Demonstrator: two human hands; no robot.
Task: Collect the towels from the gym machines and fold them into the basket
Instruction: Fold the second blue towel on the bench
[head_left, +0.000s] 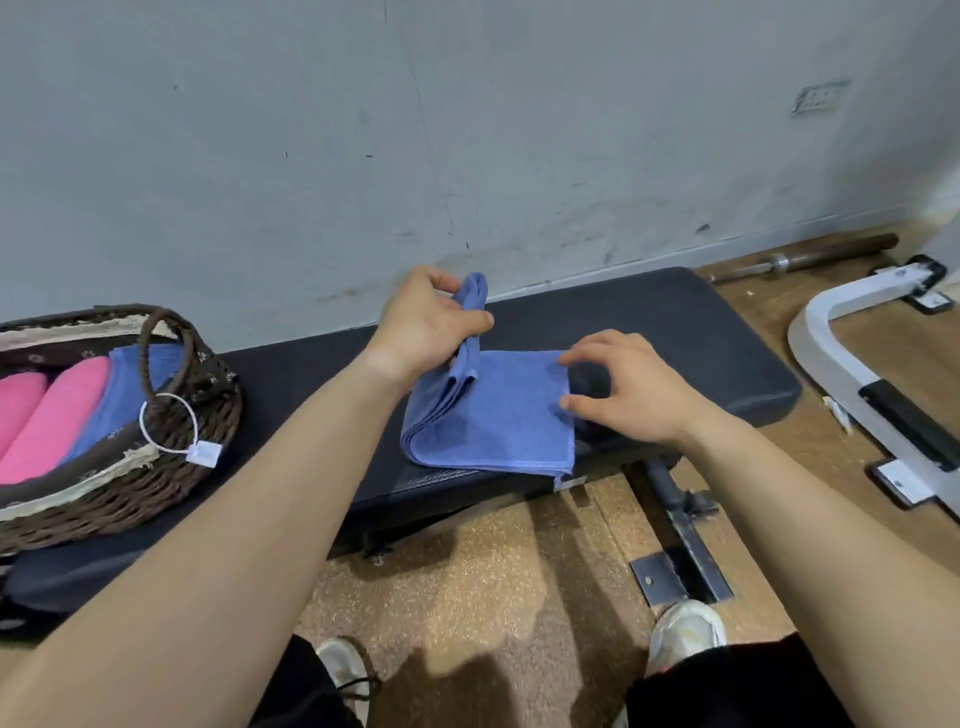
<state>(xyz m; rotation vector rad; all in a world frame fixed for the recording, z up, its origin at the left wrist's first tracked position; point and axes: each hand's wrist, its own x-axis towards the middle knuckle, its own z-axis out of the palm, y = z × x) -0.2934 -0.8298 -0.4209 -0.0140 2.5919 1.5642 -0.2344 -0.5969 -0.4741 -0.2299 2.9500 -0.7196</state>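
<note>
Towel (493, 415) is laid part-folded on tabletop (675, 322), right of basket (208, 447); its left flap is gripped and raised by left hand (421, 327); right hand (634, 384) is curled loosely at right edge, grip cannot be told; basket is nearer left hand.

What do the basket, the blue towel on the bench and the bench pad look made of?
Basket: dark woven wicker, matte, braided strands. Blue towel: soft terry-like cloth, limp folds. Bench pad: probably black vinyl, smooth, faint sheen.
</note>
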